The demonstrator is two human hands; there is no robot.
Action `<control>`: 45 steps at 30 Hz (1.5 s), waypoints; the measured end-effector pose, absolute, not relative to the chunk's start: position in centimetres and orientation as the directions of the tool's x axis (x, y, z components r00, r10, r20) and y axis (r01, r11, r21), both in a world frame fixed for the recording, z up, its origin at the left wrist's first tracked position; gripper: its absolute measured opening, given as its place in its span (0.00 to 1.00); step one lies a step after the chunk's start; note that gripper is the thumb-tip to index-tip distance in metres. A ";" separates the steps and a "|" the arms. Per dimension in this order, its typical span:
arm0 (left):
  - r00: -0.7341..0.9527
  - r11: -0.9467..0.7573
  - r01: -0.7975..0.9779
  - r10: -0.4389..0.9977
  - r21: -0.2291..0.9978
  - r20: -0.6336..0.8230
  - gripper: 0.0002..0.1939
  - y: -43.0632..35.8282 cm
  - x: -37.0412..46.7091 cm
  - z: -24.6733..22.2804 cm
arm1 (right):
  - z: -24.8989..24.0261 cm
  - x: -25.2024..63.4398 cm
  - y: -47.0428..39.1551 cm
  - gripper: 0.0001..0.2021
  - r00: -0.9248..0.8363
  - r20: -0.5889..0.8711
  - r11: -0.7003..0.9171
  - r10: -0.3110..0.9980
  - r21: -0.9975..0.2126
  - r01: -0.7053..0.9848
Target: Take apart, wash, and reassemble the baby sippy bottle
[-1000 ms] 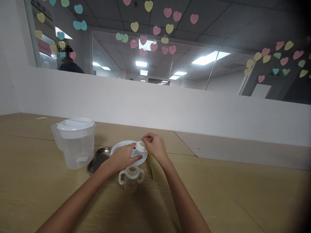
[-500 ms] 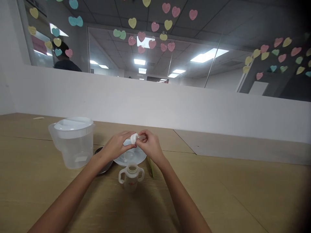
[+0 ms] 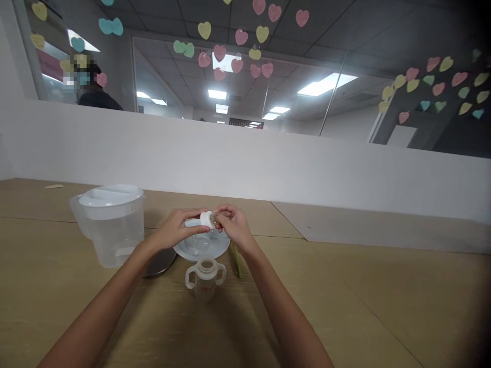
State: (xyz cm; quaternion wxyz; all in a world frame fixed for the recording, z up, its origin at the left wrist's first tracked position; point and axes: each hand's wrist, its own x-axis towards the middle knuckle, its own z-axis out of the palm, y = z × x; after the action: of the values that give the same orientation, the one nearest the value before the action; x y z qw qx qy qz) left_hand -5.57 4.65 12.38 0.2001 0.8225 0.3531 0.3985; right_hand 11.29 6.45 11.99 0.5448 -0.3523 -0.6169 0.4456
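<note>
My left hand (image 3: 179,225) holds a white ring cap (image 3: 207,219) between thumb and fingers, above a pale bowl (image 3: 183,250). On the cap's right side, my right hand (image 3: 235,225) pinches a clear nipple-like piece (image 3: 219,217) joined to it or touching it. Just in front of the bowl stands a small translucent two-handled bottle (image 3: 206,281), upright with its top uncovered. Clear items, hard to make out, lie in the bowl.
A large clear pitcher (image 3: 115,230) with a white lid stands at the left. A dark round plate (image 3: 161,262) lies under my left wrist. A thin green item (image 3: 236,260) is right of the bowl. Behind the glass a person (image 3: 98,97) shows.
The cap has turned a little, its open side now facing more to the right, and both hands have shifted slightly left. The camera view has moved slightly too.
</note>
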 end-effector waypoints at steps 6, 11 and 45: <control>0.426 -0.583 0.242 0.782 0.775 0.455 0.25 4.6 -6.2 12.6 | 12.4 10.9 6.1 0.08 -0.216 0.246 0.192 0.945 -0.951 -0.242; 0.427 -0.523 0.152 0.800 0.839 0.421 0.26 4.9 -6.8 12.3 | 12.3 10.8 6.0 0.09 -0.271 0.218 0.129 0.938 -0.941 -0.312; 0.258 -0.498 0.762 0.820 0.414 0.512 0.22 4.3 -8.5 13.3 | 7.2 11.8 9.5 0.13 -0.411 0.165 0.443 0.897 -0.315 0.840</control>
State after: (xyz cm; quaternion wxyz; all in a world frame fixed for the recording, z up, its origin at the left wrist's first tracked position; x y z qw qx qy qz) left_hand -8.49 4.30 13.28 0.0411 0.7920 0.4993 0.3490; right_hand 11.83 9.53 7.21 0.1556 -0.5199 -0.8349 0.0916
